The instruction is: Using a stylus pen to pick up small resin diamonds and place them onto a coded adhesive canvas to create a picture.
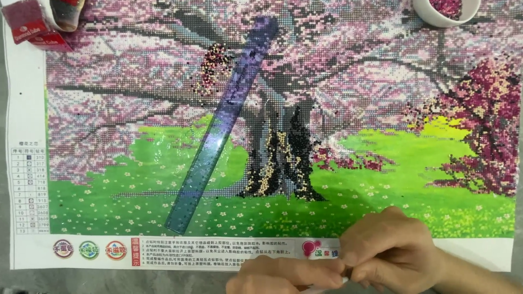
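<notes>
A diamond-painting canvas (381, 179) shows a pink blossom tree over green grass, partly covered with beads. My left hand (283, 276) and my right hand (400, 247) meet at the canvas's bottom edge. Their fingertips pinch together over a thin white stick-like tool (342, 280), which is mostly hidden by the fingers. A see-through bluish ruler (223, 125) lies diagonally across the tree trunk, well above and left of the hands.
A white bowl (430, 16) of pink beads stands at the top right corner. Red packets (32, 30) lie on the top left corner. A colour chart strip (30, 188) runs down the canvas's white left margin. Grey table surface (109, 283) shows below the canvas.
</notes>
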